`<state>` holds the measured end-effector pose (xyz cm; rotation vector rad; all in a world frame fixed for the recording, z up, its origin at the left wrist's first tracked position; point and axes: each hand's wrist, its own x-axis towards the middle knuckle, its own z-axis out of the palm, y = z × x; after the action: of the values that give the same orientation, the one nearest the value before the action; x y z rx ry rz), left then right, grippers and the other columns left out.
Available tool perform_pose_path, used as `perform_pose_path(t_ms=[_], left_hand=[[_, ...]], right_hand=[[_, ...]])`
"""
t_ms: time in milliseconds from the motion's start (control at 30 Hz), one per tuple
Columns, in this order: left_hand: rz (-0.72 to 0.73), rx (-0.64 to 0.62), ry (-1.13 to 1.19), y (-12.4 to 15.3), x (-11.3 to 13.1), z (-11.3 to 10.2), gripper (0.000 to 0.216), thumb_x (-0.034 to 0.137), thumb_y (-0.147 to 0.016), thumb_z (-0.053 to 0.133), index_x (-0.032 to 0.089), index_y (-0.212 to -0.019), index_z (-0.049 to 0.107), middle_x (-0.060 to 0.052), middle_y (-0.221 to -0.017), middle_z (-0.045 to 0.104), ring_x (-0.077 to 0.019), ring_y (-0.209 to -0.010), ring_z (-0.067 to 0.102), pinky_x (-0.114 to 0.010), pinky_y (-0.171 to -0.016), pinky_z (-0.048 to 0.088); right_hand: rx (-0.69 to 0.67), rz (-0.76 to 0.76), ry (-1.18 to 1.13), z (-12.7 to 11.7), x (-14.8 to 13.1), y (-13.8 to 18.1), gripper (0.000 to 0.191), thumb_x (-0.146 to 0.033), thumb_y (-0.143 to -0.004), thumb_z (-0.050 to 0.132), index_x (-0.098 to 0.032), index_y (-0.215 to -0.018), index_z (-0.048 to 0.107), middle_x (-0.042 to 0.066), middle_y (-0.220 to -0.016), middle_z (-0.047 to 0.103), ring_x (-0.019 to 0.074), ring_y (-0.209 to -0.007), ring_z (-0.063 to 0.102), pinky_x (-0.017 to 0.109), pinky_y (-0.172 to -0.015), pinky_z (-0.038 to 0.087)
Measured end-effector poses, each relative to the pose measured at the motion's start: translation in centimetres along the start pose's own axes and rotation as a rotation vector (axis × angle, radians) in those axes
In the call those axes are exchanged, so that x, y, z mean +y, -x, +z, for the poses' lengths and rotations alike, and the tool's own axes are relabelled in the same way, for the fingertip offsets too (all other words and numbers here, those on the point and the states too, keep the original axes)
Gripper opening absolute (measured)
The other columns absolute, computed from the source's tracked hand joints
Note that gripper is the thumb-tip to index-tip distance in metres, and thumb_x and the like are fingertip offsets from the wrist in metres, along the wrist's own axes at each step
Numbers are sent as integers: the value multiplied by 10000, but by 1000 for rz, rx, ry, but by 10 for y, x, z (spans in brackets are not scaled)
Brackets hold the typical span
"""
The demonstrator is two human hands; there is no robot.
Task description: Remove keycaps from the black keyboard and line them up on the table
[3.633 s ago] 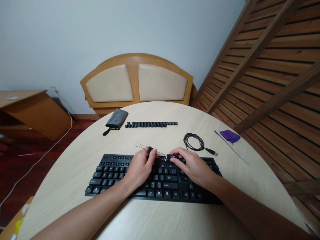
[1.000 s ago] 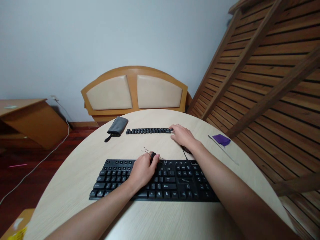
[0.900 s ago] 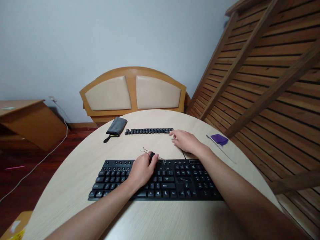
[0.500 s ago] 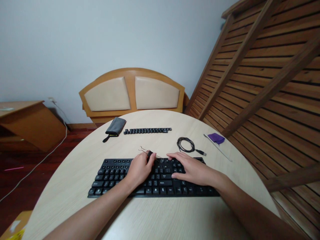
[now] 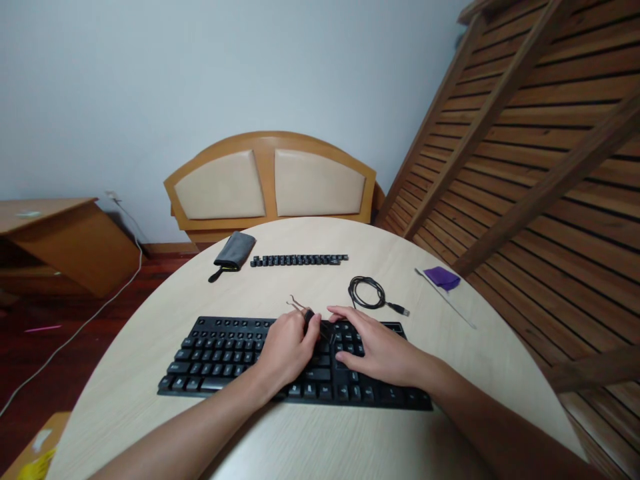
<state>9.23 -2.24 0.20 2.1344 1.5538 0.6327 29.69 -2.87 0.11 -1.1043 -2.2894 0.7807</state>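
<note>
A black keyboard (image 5: 223,347) lies on the round table, with gaps in its top row where keycaps are off. My left hand (image 5: 289,343) is closed around a wire keycap puller (image 5: 309,316) with a black handle. Thin wire prongs stick out past the far side of that hand, and the puller's other wire end points down toward the keys on the right. Over the number-pad side rests my right hand (image 5: 383,350), its fingers apart and nothing held in them. Both hands cover part of the keys.
Behind the keyboard, loose keycaps (image 5: 300,260) stand in two rows beside a grey pouch (image 5: 236,250). A coiled black USB cable (image 5: 367,293) lies at the right. Farther right are a purple cloth (image 5: 442,278) and a thin rod (image 5: 450,303).
The keyboard has shifted left and turned slightly, its right end now nearer me. My left hand, with the puller, has moved right along the keys, closer to my right hand.
</note>
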Motion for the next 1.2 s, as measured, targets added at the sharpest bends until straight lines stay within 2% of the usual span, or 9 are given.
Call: perform_pose_path(t_ms=[133,233,367,633,833,1000,1200], left_hand=[[20,37,55,1,-8,4,433,373,-990,332,173,-720,605,-84,-778,661,-229,-801,617,-342,-772,442],[65,67,89,0,-11,4,381,356,-982,369,156,-798,636,-104,-872,671,-241,-896,599,-375,-859,441],[130,10,129,0,-10,3,325,333,-983,383,158,-935,652,-98,-969,686,-229,-944,604,-367,-897,450],[153,-55,79,3,-6,4,335,336,-992,363,163,-1042,647,-88,-1037,701,-222,-936,656,-356,-896,480],[153,-52,6,2,-1,2,344,351,-989,372,162,-973,658,-95,-889,702,-231,-854,656,-356,-802,491],[95,-20,172,0,-6,1,359,366,-981,397,159,-834,651,-73,-795,681,-203,-761,626,-314,-727,468],[93,-10,259,0,-9,2,362,382,-972,436,166,-764,640,-51,-757,664,-185,-731,603,-288,-697,441]], right_hand=[[-46,-57,85,-9,1,0,553,-258,-812,657,-243,-1337,485,75,-1255,593,228,-1157,556,369,-1001,439],[-66,-106,166,-14,7,-1,473,-326,-800,679,-233,-1251,572,74,-1221,618,239,-1134,566,381,-1002,435],[-39,-76,253,-16,13,-2,523,-409,-788,680,-243,-1273,578,90,-1325,565,279,-1226,503,438,-1062,373],[-34,-42,237,-10,11,-3,474,-387,-766,700,-230,-1203,606,77,-1108,640,264,-1073,560,409,-963,434],[-5,-17,187,0,4,-3,463,-378,-772,702,-232,-1200,599,73,-1130,637,260,-1098,552,407,-968,440],[15,-73,140,4,-1,-3,354,-371,-832,673,-224,-1151,625,76,-1146,642,244,-1090,562,398,-971,445],[129,-51,129,12,-1,-3,192,-289,-851,667,-209,-1025,669,61,-1041,681,220,-1016,595,374,-937,460]])
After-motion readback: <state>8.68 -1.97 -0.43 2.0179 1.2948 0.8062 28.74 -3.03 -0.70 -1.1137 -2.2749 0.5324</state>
